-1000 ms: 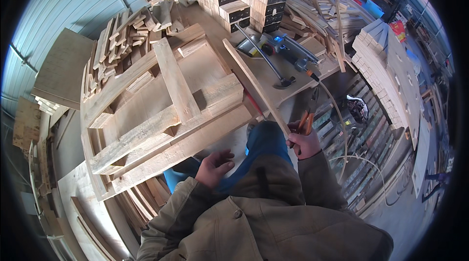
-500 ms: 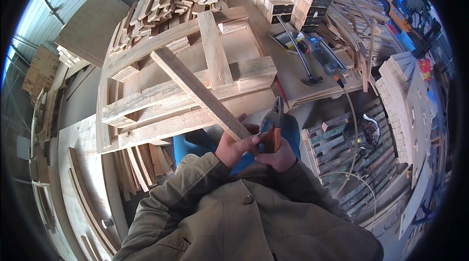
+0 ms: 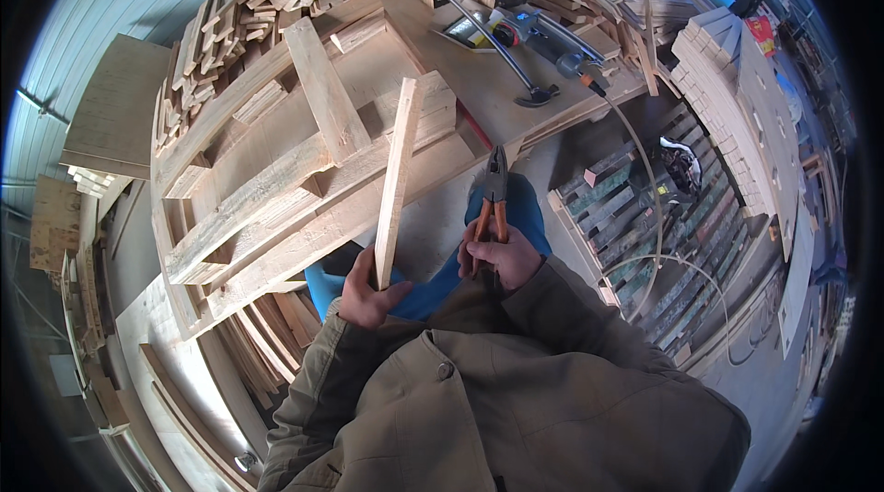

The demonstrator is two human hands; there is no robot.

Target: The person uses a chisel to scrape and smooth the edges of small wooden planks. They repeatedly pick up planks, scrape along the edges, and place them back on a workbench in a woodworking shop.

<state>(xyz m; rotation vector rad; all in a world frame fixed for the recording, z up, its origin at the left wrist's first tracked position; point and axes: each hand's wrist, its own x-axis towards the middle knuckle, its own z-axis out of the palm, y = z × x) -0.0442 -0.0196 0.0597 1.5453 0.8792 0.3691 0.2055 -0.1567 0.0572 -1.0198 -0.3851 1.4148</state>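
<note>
My left hand [image 3: 370, 296] is closed round the lower end of a narrow wooden strip [image 3: 397, 179], which stands steeply with its top leaning slightly right. In my right hand [image 3: 508, 255] is a pair of pliers [image 3: 495, 188] with orange-brown handles and dark jaws pointing away from me. The pliers' jaws look closed. Strip and pliers are apart. Beyond my hands, a pallet-like wooden frame [image 3: 267, 207] of planks and blocks lies on the workbench [image 3: 460, 59]; the strip's upper part overlaps it in view.
On the bench lie a hammer [image 3: 516, 78] and a corded or air-fed power tool [image 3: 571, 59], its hose [image 3: 645, 161] hanging down to the right. Cut wood pieces [image 3: 230, 32] are heaped at the far left. A slatted pallet [image 3: 645, 207] sits on the floor at right.
My hands have moved apart. The wooden strip has swung from leaning left to nearly upright in my left hand. The view has turned, so the bench appears shifted left.
</note>
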